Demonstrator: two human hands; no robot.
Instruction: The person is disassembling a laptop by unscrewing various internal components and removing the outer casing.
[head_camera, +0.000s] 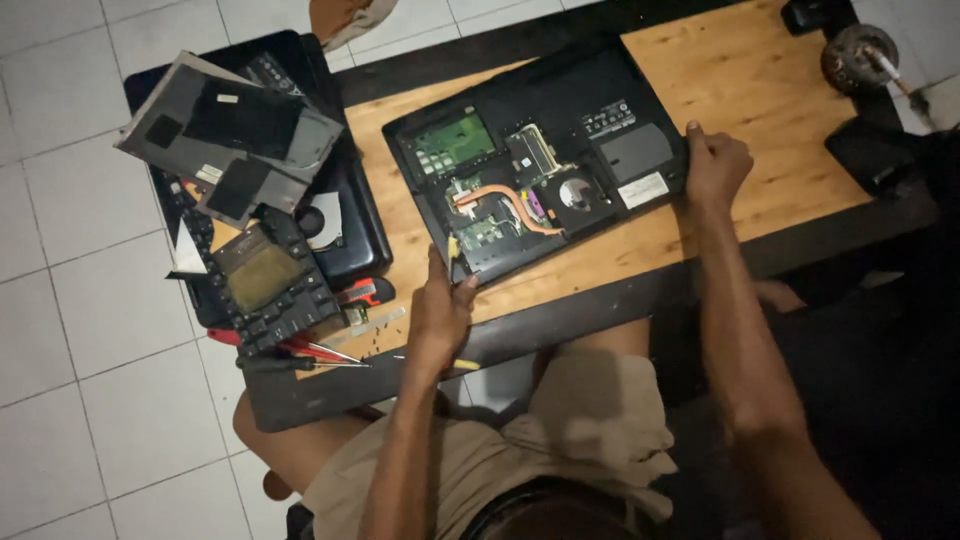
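- The opened laptop (540, 165) lies bottom up and slightly askew on the wooden tabletop (760, 90), with its cover off so the green boards, a copper heat pipe (505, 200) and a round fan (575, 192) are exposed.
- Your left hand (440, 305) sits at the laptop's near corner, fingers curled tight around a small yellow-tipped tool (453, 250) whose end touches the casing edge.
- Your right hand (715, 165) rests on the laptop's right edge, fingers folded down against the casing and thumb up; it braces rather than pinches.
- Left of the laptop, partly hanging over the tabletop's end, a second dark laptop shell (340, 220) carries a heap: grey metal cover plates (235, 125) on top and a detached keyboard (275, 290) leaning below them.
- Just beside your left hand, by the keyboard's lower edge, lie red-handled tools (365, 292) and a thin screwdriver (325, 352), crowding the near left corner.
- A second thin yellow-ended tool (455, 363) lies on the dark front rim under your left wrist.
- At the far right corner stands a round dark dish (858, 58) with a white stick in it, well apart from the laptop.
- The white tiled floor (90, 330) shows to the left.
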